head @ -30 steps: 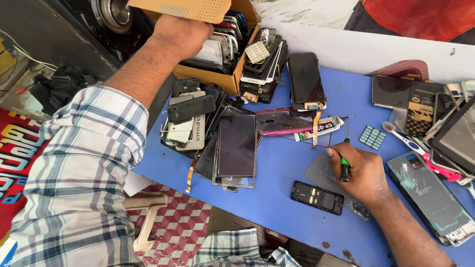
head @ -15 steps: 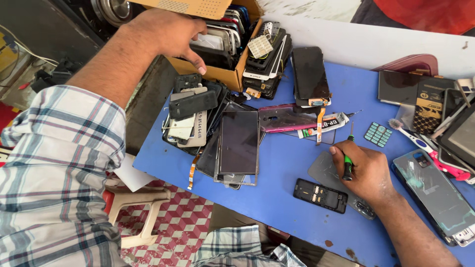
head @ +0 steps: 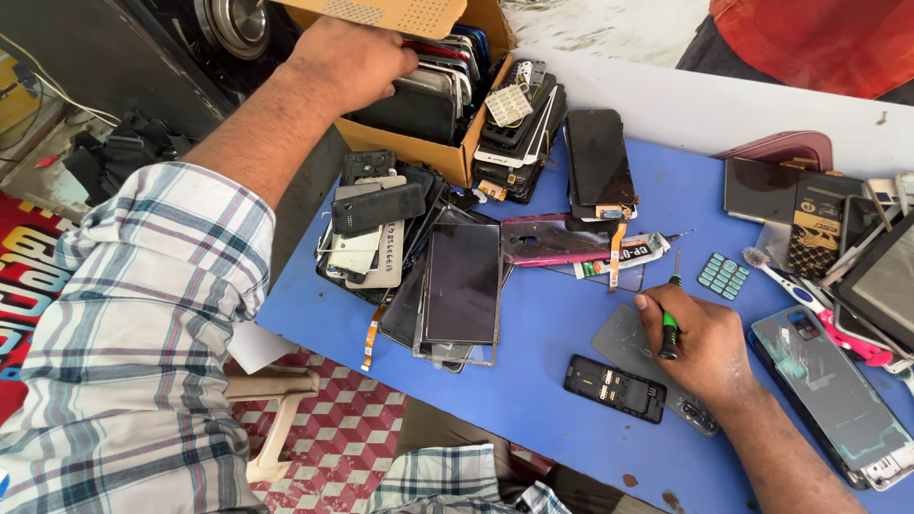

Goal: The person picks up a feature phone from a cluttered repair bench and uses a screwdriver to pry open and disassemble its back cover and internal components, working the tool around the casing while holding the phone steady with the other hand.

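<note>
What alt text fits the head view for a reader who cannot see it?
The left hand reaches into a cardboard box of phone parts, while the right hand grips a green-handled screwdriver on a blue table strewn with phone screens.

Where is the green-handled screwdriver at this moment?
In the head view, the green-handled screwdriver is right of centre, gripped in the right hand above a grey phone back cover on the blue table.

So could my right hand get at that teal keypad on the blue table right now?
Probably yes. The teal keypad lies bare on the blue table, just beyond the right hand, with nothing on top. But the fingers hold a green screwdriver, which may hamper picking it up.
</note>
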`<action>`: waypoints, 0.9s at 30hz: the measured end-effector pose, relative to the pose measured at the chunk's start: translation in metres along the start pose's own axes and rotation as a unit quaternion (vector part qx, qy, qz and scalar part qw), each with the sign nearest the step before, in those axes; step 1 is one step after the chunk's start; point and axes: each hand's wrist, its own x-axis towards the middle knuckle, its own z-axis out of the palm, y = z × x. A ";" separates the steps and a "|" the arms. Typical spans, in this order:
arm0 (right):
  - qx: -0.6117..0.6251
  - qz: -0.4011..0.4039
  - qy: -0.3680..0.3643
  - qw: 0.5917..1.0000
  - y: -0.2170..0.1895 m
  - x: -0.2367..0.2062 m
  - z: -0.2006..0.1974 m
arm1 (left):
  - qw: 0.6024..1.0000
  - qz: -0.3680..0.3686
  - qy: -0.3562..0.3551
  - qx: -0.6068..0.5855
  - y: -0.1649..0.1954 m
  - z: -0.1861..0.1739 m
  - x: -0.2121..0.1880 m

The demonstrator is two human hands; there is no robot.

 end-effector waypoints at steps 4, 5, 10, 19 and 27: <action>0.009 -0.006 0.002 1.000 -0.001 0.000 -0.001 | 0.999 0.004 0.038 0.029 0.002 0.001 -0.003; 0.010 -0.003 0.001 1.000 -0.001 0.000 -0.001 | 0.999 0.000 0.040 0.036 0.002 0.001 -0.002; 0.010 0.004 0.000 1.000 -0.002 0.001 -0.002 | 0.992 -0.005 0.081 0.092 0.002 0.009 0.000; 0.011 -0.003 0.000 1.000 -0.002 0.000 -0.002 | 0.974 -0.028 0.145 0.172 0.004 0.025 -0.006; 0.009 0.002 -0.008 1.000 0.001 -0.001 0.002 | 0.975 -0.031 0.147 0.161 0.008 0.029 -0.015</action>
